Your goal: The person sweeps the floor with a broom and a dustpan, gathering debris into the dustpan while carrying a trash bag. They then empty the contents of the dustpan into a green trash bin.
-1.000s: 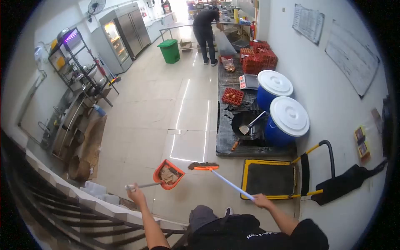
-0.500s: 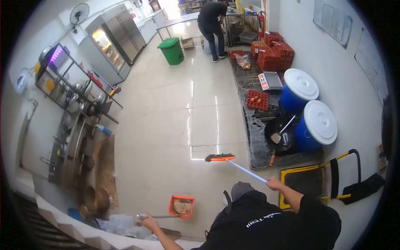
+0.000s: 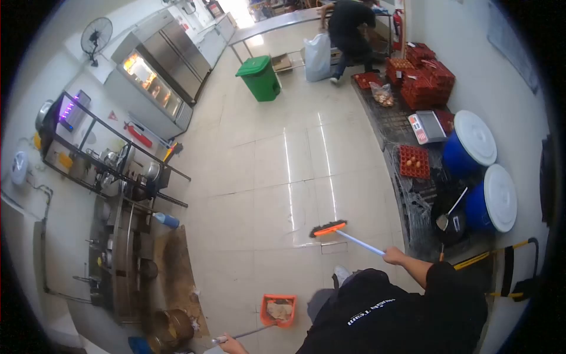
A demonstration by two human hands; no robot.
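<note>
My right hand (image 3: 394,256) is closed around the light blue handle of a broom (image 3: 330,229). The broom's orange head with dark bristles rests on the tiled floor ahead of me. At the bottom of the view, my left hand (image 3: 233,345) grips the long handle of an orange dustpan (image 3: 278,297). Brownish and pale debris lies in the pan, which stands on the floor beside my cap. My dark shirt and cap fill the lower middle of the view.
On the right, a dark pallet (image 3: 407,206) bears egg trays (image 3: 414,161), a scale (image 3: 427,127), a wok (image 3: 451,218) and blue drums (image 3: 484,197). A yellow-framed trolley (image 3: 471,259) stands nearby. Further off are a green bin (image 3: 259,79), a white sack (image 3: 318,57) and a bending co-worker (image 3: 349,29). A sink counter (image 3: 121,259) lines the left.
My view has shifted, and I am farther along the floor with the broom and dustpan. The co-worker has bent lower beside the white sack, which shows more fully.
</note>
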